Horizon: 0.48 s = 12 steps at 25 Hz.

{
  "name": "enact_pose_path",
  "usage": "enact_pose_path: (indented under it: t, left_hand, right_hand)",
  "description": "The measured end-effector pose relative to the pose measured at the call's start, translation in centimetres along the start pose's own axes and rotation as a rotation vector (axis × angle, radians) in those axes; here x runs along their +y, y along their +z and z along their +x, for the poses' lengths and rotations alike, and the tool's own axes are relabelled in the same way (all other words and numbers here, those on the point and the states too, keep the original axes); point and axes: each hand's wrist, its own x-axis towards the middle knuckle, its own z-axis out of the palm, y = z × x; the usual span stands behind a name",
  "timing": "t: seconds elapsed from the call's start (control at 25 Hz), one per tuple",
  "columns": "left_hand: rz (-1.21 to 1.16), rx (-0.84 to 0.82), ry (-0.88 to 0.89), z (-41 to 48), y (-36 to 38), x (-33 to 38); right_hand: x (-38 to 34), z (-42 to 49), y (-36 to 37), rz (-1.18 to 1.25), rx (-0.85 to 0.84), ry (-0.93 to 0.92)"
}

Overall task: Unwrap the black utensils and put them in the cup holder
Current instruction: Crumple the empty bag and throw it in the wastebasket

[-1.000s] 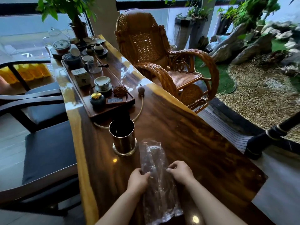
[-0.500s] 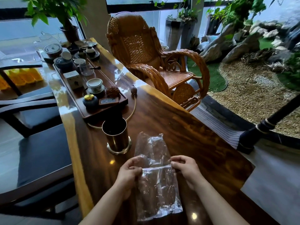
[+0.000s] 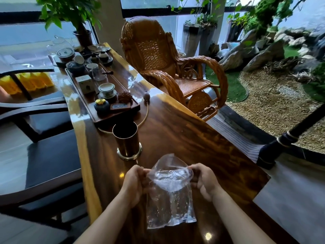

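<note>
A clear plastic bag [image 3: 169, 199] hangs upright over the near end of the dark wooden table [image 3: 193, 138]. My left hand [image 3: 134, 182] pinches the bag's left top edge and my right hand [image 3: 204, 180] pinches its right top edge, with the mouth pulled apart between them. Dark shapes show through the lower half of the plastic; the utensils inside are blurred and hard to make out. The cup holder [image 3: 127, 140], a dark metal cylinder on a brass ring base, stands upright on the table just beyond my left hand, and I see nothing in it.
A long wooden tea tray [image 3: 133, 107] with cups, jars and a small box stretches away behind the cup holder. A thin hose [image 3: 146, 113] curves beside it. A wicker rocking chair [image 3: 168, 67] stands right of the table, black chairs [image 3: 44, 155] left.
The bag lay flat on the table with both hands at its middle. Now it is lifted upright, its top is folded open, and both hands hold the mouth apart.
</note>
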Motion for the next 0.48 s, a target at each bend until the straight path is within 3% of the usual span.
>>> enact_pose_path:
  t: [0.16, 0.28, 0.48]
  left_hand:
    - [0.195, 0.01, 0.149, -0.7, 0.8, 0.5]
    - [0.21, 0.051, 0.242, -1.3, 0.6, 0.8]
    - [0.058, 0.107, 0.341, -3.4, 0.3, 1.8]
  right_hand:
    - [-1.2, -0.5, 0.8, -0.255, -0.117, 0.018]
    - [-2.2, -1.0, 1.8, -0.407, -0.162, -0.005]
    - [-2.9, -1.1, 3.0, -0.322, -0.064, -0.207]
